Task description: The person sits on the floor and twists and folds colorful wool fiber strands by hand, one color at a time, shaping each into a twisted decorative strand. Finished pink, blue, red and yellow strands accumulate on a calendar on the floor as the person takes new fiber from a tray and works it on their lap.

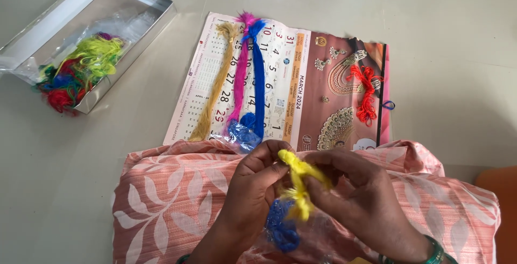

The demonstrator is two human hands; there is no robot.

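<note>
My left hand (253, 188) and my right hand (361, 199) meet over a pink leaf-patterned cloth (161, 199) on my lap. Both pinch a bunch of yellow thread (300, 180) between their fingers. Under the thread lies a blue thread bundle (280, 229) in clear plastic, resting against my left hand. My right wrist wears green bangles (433, 253).
A wall calendar sheet (301, 86) lies on the pale floor beyond the cloth. On it lie a mustard skein (215, 86), a pink skein (240, 75), a blue skein (258, 81) and red thread (366, 92). A clear-lidded box (140, 0) of mixed coloured threads (81, 70) sits at far left.
</note>
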